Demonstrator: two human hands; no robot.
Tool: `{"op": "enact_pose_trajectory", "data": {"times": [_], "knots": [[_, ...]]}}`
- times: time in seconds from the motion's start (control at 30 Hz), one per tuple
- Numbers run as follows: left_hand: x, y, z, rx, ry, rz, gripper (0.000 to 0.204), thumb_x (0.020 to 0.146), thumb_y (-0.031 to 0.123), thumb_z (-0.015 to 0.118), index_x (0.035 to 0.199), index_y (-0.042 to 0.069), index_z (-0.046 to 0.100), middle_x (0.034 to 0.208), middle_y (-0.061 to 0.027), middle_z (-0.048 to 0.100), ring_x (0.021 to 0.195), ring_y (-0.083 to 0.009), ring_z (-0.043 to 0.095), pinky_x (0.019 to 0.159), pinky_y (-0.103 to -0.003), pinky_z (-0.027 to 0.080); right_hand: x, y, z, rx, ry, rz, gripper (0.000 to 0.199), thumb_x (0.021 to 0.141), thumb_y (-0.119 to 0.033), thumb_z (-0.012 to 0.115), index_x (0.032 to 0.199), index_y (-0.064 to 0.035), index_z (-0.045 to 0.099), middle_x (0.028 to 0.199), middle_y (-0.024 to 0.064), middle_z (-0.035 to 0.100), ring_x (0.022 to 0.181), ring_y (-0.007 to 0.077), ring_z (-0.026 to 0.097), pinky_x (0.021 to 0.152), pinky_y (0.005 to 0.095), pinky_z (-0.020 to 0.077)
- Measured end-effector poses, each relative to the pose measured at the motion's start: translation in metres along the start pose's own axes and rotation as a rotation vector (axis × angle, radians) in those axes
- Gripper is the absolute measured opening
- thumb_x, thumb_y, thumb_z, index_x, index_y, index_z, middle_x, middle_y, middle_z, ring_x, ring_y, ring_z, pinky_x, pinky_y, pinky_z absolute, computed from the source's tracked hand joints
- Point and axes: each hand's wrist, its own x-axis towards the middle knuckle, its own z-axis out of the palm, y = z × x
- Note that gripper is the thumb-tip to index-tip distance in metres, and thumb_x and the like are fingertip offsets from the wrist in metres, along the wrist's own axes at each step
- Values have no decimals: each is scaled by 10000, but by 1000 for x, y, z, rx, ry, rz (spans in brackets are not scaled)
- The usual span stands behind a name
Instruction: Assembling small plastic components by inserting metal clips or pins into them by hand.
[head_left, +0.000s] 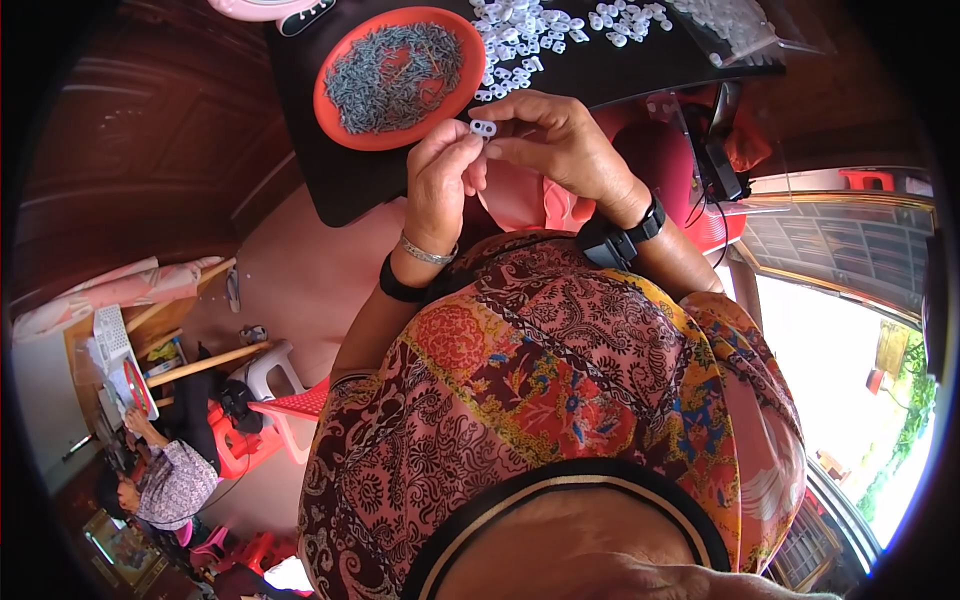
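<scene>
Left hand (440, 178) pinches a white two-hole plastic clip (484, 128); right hand (575, 150) brackets it, grip unclear. A loose pinch could drop it among gray screws (372, 90).

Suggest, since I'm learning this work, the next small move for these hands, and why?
Probably steady the white two-hole plastic piece with the left hand so the right hand can work at it: both hands meet there, and its holed face points toward the camera.
</scene>
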Motion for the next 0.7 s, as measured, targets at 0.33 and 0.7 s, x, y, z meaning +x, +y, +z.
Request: {"op": "enact_pose_trajectory", "data": {"times": [0.33, 0.7], "knots": [[0, -4, 2, -129, -26, -76, 216, 872, 202, 508, 786, 15, 574, 567, 1, 501, 484, -61, 448, 460, -190, 305, 0, -1, -6, -180, -84, -125, 330, 758, -43, 723, 1079, -39, 646, 967, 63, 622, 933, 172, 608, 843, 291, 493], [-4, -3, 6, -39, 69, 6, 236, 898, 210, 496, 819, 13, 600, 671, -4, 562, 536, -49, 467, 485, -178, 356, -2, -10, 11, -549, 124, -323, 297, 707, -93, 733, 983, -37, 638, 843, 84, 616, 745, 242, 636, 639, 312, 527]]}}
